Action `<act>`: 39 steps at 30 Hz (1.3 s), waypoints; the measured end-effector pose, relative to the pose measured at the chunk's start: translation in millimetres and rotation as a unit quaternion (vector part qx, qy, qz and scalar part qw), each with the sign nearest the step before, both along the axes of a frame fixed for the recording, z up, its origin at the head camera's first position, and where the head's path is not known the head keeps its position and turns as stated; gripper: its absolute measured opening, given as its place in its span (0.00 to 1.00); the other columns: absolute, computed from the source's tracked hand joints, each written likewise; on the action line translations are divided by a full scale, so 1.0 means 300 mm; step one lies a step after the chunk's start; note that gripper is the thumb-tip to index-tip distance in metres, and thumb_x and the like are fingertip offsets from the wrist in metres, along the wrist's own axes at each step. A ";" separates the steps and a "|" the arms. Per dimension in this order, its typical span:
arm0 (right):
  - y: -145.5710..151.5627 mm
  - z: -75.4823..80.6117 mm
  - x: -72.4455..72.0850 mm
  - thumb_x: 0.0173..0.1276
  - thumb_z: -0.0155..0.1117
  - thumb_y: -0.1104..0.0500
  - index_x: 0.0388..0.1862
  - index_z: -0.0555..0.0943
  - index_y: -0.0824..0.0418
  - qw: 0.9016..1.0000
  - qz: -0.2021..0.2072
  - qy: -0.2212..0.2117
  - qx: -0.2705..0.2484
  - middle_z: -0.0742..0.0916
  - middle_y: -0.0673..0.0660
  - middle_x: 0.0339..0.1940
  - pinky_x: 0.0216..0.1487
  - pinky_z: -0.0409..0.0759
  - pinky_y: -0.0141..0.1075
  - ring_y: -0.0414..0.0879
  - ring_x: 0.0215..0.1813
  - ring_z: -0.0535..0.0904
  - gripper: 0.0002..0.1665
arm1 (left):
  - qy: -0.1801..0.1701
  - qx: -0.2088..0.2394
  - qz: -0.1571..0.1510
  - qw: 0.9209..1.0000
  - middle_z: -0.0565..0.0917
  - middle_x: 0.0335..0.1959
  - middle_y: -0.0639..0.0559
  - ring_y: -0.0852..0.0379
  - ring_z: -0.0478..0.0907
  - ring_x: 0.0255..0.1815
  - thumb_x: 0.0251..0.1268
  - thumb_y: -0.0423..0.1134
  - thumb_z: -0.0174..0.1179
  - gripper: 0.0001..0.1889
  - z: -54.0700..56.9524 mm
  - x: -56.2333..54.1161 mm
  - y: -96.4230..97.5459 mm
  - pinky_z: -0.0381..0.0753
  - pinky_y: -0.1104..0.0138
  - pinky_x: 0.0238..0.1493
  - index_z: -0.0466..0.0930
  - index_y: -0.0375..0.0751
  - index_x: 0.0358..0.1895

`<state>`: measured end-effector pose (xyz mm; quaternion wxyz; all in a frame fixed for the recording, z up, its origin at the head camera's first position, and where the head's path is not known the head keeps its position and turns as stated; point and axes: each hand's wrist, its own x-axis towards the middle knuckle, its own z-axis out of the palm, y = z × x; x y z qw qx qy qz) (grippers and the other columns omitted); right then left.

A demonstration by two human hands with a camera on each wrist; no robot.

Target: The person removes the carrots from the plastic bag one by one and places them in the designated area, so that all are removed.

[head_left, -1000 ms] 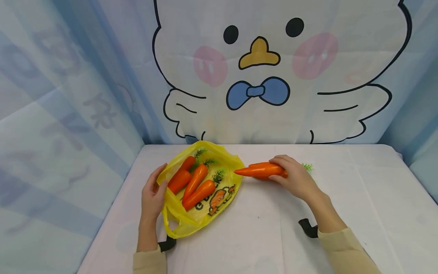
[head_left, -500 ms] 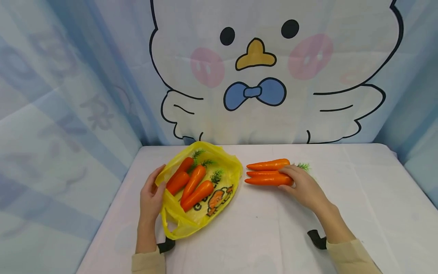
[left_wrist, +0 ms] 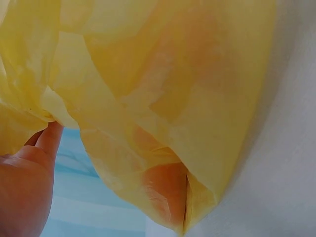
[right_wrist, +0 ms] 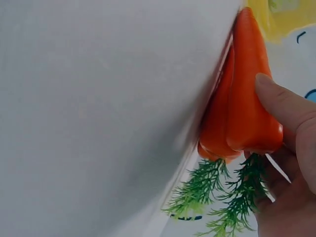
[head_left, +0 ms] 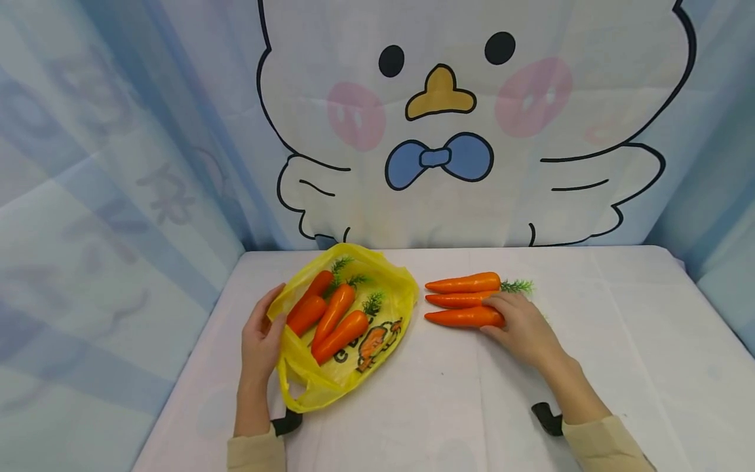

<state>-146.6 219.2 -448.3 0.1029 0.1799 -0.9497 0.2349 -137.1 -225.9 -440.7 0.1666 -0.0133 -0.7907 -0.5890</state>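
Orange first: grasping near carrot (head_left: 463,318) with right grip (head_left: 519,331), on worktop (head_left: 413,419) beside middle carrot (head_left: 454,301) and far carrot (head_left: 466,284); pinching yellow bag (head_left: 394,292) with left grip (head_left: 261,334)
Looks like spacing-out step, imo; next probably calls for letting go cleanly, no nudging

Left hand (head_left: 263,334) left of centre in the head view, fingers (head_left: 261,308) angled up and right, thumb (head_left: 277,326) opposed – a light hold. Left forearm (head_left: 252,406) nearly vertical, rising from the bottom edge; beige left sleeve (head_left: 256,453) ends short of the wrist. Left wrist view: only part of this hand, lower left corner.

Right hand (head_left: 522,326) right of centre, right forearm (head_left: 575,387) slanting up-left out of a beige right sleeve (head_left: 604,446), lower right. Right wrist view: gripping – right thumb (right_wrist: 279,96) pointing up-left, fingers bent below.
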 end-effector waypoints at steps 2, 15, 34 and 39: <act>-0.002 -0.006 -0.002 0.57 0.79 0.62 0.55 0.82 0.71 1.000 0.002 0.006 0.004 0.83 0.67 0.56 0.66 0.69 0.59 0.65 0.61 0.74 0.28 | 0.002 0.001 0.000 1.000 0.71 0.72 0.51 0.57 0.67 0.70 0.74 0.26 0.50 0.26 -0.001 -0.002 0.001 0.68 0.75 0.64 0.70 0.41 0.72; -0.004 -0.029 -0.013 0.56 0.80 0.62 0.53 0.81 0.71 1.000 0.008 0.018 0.016 0.82 0.65 0.53 0.61 0.74 0.58 0.63 0.57 0.76 0.27 | -0.001 0.000 0.003 1.000 0.71 0.71 0.52 0.57 0.66 0.70 0.74 0.26 0.50 0.25 -0.004 0.001 0.003 0.68 0.76 0.64 0.70 0.42 0.72; 0.018 -0.010 -0.012 0.57 0.79 0.61 0.55 0.79 0.71 0.999 -0.002 -0.011 -0.032 0.80 0.67 0.56 0.61 0.74 0.58 0.63 0.59 0.74 0.30 | -0.006 -0.006 0.005 1.000 0.71 0.72 0.51 0.57 0.66 0.70 0.74 0.26 0.50 0.25 -0.001 0.000 0.001 0.68 0.77 0.63 0.70 0.42 0.73; 0.020 -0.001 -0.011 0.59 0.78 0.60 0.58 0.78 0.71 0.999 -0.003 -0.025 -0.039 0.80 0.65 0.57 0.58 0.77 0.57 0.61 0.57 0.75 0.30 | -0.008 -0.006 0.006 1.000 0.71 0.72 0.52 0.57 0.66 0.70 0.74 0.27 0.51 0.26 -0.002 0.000 0.002 0.68 0.75 0.64 0.70 0.43 0.73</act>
